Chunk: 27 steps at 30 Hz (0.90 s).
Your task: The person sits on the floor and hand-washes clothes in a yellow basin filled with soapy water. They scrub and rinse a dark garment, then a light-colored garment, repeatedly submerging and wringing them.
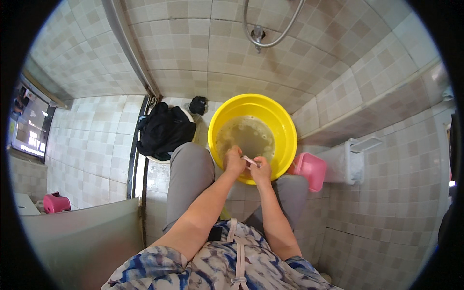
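Observation:
A yellow plastic tub stands on the tiled floor before me, holding cloudy grey water with suds along its edges. Over the near side of the tub, my left hand and my right hand grip a small pale pink piece of cloth between them. The cloth is stretched from one hand to the other, above the water. Fingers cover much of it, so its full shape is hidden.
Left of the tub, black clothes heap over a pale basin, with a small black bundle beyond. A pink plastic container and a white bin stand at right. A shower hose hangs on the far wall; a glass panel is lower left.

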### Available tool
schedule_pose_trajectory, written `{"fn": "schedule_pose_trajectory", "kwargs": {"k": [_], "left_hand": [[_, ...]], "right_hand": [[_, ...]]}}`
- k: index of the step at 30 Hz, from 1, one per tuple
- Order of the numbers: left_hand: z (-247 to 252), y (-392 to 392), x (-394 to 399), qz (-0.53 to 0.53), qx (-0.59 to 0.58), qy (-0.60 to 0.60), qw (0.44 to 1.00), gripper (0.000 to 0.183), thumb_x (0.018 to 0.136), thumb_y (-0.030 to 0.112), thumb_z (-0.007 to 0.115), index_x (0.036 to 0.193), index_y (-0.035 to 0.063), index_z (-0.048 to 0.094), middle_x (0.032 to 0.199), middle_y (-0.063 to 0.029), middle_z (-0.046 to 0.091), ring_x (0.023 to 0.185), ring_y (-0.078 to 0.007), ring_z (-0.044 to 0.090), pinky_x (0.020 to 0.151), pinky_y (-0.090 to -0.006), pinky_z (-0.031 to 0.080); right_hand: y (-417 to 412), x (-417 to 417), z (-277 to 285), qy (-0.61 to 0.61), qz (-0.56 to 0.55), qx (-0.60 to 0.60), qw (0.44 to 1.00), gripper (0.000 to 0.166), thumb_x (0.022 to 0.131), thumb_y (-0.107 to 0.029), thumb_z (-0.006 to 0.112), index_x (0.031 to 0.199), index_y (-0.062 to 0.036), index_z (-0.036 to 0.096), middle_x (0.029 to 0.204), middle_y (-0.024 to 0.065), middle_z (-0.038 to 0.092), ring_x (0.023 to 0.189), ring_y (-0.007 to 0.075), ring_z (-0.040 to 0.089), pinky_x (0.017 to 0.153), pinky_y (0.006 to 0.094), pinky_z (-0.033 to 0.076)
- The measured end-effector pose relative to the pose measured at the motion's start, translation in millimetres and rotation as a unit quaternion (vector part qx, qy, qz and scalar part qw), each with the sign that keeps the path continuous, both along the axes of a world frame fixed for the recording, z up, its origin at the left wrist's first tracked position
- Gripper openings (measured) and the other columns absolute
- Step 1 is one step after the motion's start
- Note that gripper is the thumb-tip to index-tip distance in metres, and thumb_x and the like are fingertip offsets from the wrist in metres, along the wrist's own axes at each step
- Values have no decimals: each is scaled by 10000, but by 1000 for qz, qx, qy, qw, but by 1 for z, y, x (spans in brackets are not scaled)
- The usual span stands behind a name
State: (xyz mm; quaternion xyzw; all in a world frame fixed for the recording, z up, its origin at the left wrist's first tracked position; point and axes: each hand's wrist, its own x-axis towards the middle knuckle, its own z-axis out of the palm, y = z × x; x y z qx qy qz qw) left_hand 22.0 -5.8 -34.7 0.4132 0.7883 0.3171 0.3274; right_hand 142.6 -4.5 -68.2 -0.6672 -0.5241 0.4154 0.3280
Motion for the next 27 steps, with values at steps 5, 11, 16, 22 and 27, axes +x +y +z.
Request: {"fn": "schedule_pose_trajectory", "kwargs": {"k": [5,11,16,22,27], "left_hand": [[3,0,2,-18,6,25,999,278,683,88,637,954,72,579,857,-182,627,806,-343,612,678,-420,482],[8,-1,-3,-32,9,43,999,213,721,101,602,931,72,589,804,-209,621,778,-368,613,663,-449,481],[9,-2,-7,-47,10,41,998,202,705,66,599,907,67,603,787,-221,616,770,-377,611,667,-455,482],[1,0,-6,-55,9,17,998,335,653,38,645,985,64,616,823,-204,630,789,-337,621,684,-405,497],[-3,8,-4,-37,25,-335,941,489,618,-19,649,1093,25,540,803,-129,623,738,-229,619,650,-329,500]], "right_hand": [[-4,7,5,25,92,29,995,129,730,-35,539,857,-35,560,708,88,574,632,177,552,591,289,448],[-14,-4,57,341,56,-120,931,83,768,-6,483,827,-33,535,701,31,540,558,107,486,479,214,372],[-10,-4,69,347,109,-163,917,69,758,-22,512,826,-28,526,693,32,541,547,112,490,456,227,372],[-1,-8,34,-66,112,-60,990,206,692,-175,677,799,-45,558,690,99,596,626,217,574,551,307,441],[21,4,19,-232,144,-67,959,223,688,-144,687,804,-15,546,725,164,605,691,260,635,564,373,486]]}}
